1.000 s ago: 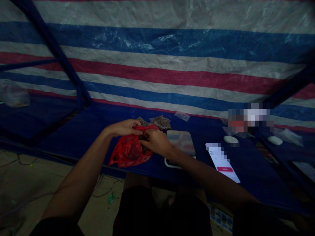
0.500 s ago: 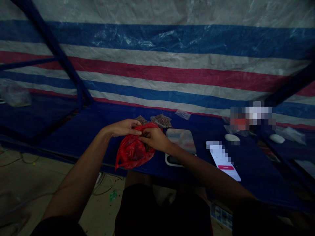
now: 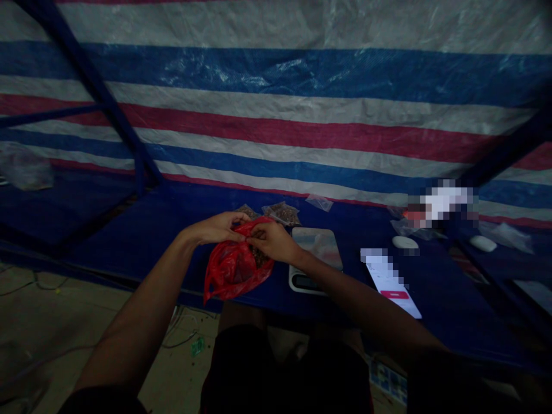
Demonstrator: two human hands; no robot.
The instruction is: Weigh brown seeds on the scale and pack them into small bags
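A red plastic bag point(image 3: 235, 267) lies near the table's front edge, its mouth spread and small brown pieces point(image 3: 257, 256) showing inside. My left hand point(image 3: 222, 227) is closed on the bag's far left rim, thumb pressed toward the fingers. Bent in a pinch, the fingers of my right hand point(image 3: 271, 241) grip the red plastic at the opening, close to my left thumb. Their tips are partly hidden. Just right of the bag stands a flat digital scale point(image 3: 317, 247), its front partly covered by my right forearm. Clear packets of brown pieces point(image 3: 282, 213) lie behind my hands.
An unfilled clear bag point(image 3: 319, 202) lies at the back of the blue table point(image 3: 142, 230). To the right are a lit phone point(image 3: 390, 284) and a white rounded object point(image 3: 405, 242). A striped tarp point(image 3: 276, 126) hangs behind, and blue frame bars point(image 3: 99, 98) slant at both sides.
The bag's mouth lies slightly wider, with more brown pieces in sight beneath my right hand. Both hands keep nearly the same place; the view has shifted a little.
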